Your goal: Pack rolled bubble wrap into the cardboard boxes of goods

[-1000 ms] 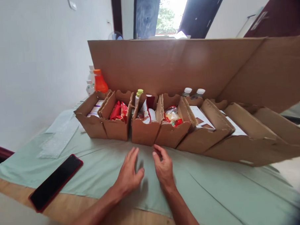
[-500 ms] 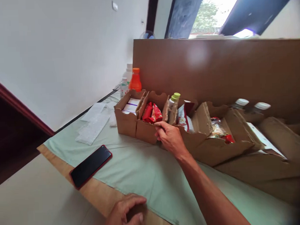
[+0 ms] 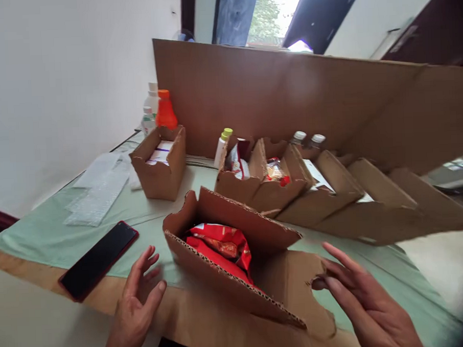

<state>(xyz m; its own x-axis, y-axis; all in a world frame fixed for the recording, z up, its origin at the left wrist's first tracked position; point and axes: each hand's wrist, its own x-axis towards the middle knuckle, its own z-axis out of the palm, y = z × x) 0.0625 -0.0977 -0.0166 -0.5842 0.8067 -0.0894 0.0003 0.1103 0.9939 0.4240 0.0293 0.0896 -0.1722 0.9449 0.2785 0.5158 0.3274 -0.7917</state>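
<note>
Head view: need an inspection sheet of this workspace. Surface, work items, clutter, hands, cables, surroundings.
Surface: pale green cloth over a brown wooden tabletop, wood bare along the near edge.
Job's things: open-topped brown cardboard box near that edge, red printed packaging inside; row of brown cardboard boxes behind.
Clutter: flat black phone with red edge, clear plastic bubble wrap, orange bottle.
Left hand: open, beside the box, holding nothing.
Right hand: at the box's notched end; whether it grips is unclear.
Cables: nothing seen.
Surroundings: tall brown cardboard panel behind the row, white wall at left, dark doors beyond.
</note>
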